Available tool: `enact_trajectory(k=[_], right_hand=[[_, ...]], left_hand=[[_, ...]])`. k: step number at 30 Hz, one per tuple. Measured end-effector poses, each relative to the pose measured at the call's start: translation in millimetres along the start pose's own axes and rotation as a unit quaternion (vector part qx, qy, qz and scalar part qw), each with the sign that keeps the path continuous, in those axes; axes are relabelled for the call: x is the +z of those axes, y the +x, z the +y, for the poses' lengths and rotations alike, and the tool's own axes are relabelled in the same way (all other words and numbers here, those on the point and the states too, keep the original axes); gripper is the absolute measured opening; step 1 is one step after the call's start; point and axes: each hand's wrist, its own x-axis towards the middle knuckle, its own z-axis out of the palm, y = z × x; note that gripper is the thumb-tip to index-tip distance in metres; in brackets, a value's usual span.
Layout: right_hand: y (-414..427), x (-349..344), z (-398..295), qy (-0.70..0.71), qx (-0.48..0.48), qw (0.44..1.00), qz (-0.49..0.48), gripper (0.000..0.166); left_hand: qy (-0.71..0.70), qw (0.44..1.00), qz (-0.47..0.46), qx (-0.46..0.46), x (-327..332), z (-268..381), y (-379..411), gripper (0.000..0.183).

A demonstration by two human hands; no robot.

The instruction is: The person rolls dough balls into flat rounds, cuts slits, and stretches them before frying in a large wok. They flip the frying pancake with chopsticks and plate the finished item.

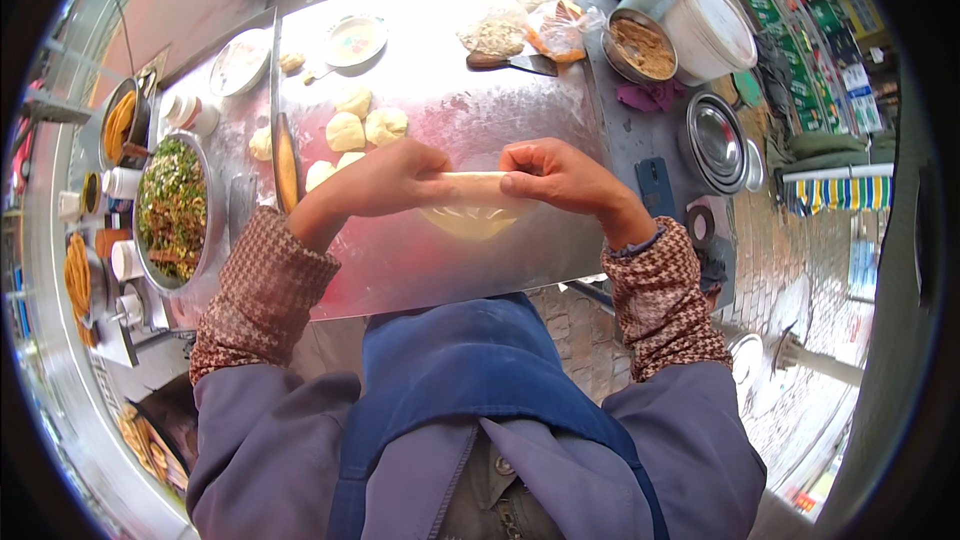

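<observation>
Between my two hands a thin sheet of pale dough (472, 191) is stretched above the metal work surface (420, 270). My left hand (394, 176) pinches its left end, and my right hand (559, 176) grips the right end with thumb and curled fingers. The dough's lower part hangs down and looks translucent. Several pale dough balls (346, 132) lie on the metal just beyond my left hand, partly hidden by it. A wooden rolling pin (286, 163) lies to the left of them.
At the left stands a large metal bowl of chopped greens filling (174, 210). A plate (356, 40) and a wooden-handled scraper (517, 62) lie farther back. On the right are a bowl of brown crumbly stuff (641, 47), a white bucket (709, 30), a phone (655, 188) and stacked metal bowls (715, 142).
</observation>
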Motion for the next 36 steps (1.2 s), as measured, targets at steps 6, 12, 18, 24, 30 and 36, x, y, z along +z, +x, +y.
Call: enact_trajectory(k=[6, 12, 18, 24, 30, 36], right_hand=[[-18, -20, -7, 0.126, 0.001, 0.992, -0.02, 0.023], [-6, -55, 35, 0.066, 0.013, 0.995, 0.07, 0.027], [4, -72, 45, -0.074, -0.039, 0.978, 0.193, 0.028], [-33, -20, 99, -0.36, -0.11, 0.904, 0.202, 0.018], [-72, 61, 186, -0.448, -0.042, 0.845, 0.291, 0.05], [-52, 58, 199, -0.269, 0.254, 0.803, 0.468, 0.037]], left_hand=[[0.002, 0.995, 0.093, -0.025, 23, -15, -13, 0.026], [-0.312, 0.941, 0.131, 0.006, 47, -65, 33, 0.019], [-0.167, 0.965, 0.202, 0.01, 23, -65, 60, 0.02], [0.113, 0.946, 0.26, 0.154, 94, -82, 36, 0.022], [0.286, 0.934, 0.172, 0.127, 203, -134, -7, 0.07], [0.224, 0.934, 0.194, 0.198, 145, -101, 126, 0.06]])
